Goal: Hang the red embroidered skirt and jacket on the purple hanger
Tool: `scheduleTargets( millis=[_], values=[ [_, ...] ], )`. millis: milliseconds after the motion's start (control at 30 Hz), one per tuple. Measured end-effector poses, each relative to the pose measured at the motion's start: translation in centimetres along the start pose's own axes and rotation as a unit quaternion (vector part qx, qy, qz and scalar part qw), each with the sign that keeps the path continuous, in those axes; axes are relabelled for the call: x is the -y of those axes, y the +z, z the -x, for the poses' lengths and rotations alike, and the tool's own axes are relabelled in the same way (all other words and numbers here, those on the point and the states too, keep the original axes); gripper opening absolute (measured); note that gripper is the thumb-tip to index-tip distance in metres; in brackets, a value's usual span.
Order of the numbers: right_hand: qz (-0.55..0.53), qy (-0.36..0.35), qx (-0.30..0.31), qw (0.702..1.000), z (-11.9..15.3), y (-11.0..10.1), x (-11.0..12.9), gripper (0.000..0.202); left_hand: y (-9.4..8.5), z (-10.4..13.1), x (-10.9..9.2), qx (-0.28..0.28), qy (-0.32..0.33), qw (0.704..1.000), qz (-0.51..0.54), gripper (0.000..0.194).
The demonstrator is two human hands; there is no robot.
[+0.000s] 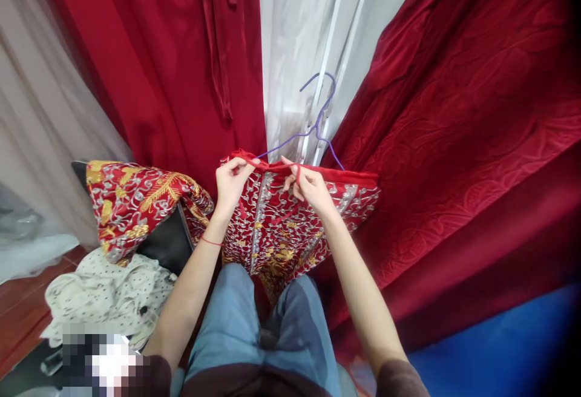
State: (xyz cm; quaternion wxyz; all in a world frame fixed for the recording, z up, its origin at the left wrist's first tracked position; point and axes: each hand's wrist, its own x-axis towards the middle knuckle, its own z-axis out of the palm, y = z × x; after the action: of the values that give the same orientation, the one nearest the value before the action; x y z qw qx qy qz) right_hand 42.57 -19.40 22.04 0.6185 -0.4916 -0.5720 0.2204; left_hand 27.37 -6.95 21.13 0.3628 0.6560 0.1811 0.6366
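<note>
In front of my knees is a red skirt-like garment [288, 218] with dense silver and gold embroidery and a plain red waistband [356, 177]. A purple wire hanger [324, 106] rises from behind its top edge, hook upward. My left hand [233, 182] is closed in a pinch on a red cord [272, 167] at the left part of the waistband. Close to the band's middle, my right hand [308, 188] grips the same cord, which loops over its fingers; the index finger points left. The cord's ends cannot be made out.
Dark red curtains [454, 143] hang on both sides of a pale, glossy gap. To the left, another embroidered red and gold cloth [136, 203] drapes over a black surface [170, 236], above a bunched white dotted cloth [100, 291]. Something blue [508, 342] lies at the lower right.
</note>
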Motion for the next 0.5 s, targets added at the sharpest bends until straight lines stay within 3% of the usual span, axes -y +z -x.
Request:
scheduleTargets(
  millis=[100,267,400,500],
  values=[
    [-0.031,0.012,-0.018,0.999,0.2,0.6,0.1,0.053,-0.4,0.6,-0.4,0.087,0.015,0.995,0.041,0.032],
    [-0.079,-0.002,-0.069,0.995,0.5,1.5,-0.1,0.048,-1.6,1.3,-0.9,0.161,0.006,0.987,0.018,0.027],
    [0.075,-0.095,-0.021,0.992,0.8,1.3,-0.2,0.039,-1.9,1.4,-1.2,0.301,0.025,0.953,-0.036,0.017],
    [0.266,-0.186,0.025,0.946,1.3,0.8,0.2,0.030,-2.1,1.2,-1.5,0.342,0.059,0.933,-0.096,0.009]
  ],
)
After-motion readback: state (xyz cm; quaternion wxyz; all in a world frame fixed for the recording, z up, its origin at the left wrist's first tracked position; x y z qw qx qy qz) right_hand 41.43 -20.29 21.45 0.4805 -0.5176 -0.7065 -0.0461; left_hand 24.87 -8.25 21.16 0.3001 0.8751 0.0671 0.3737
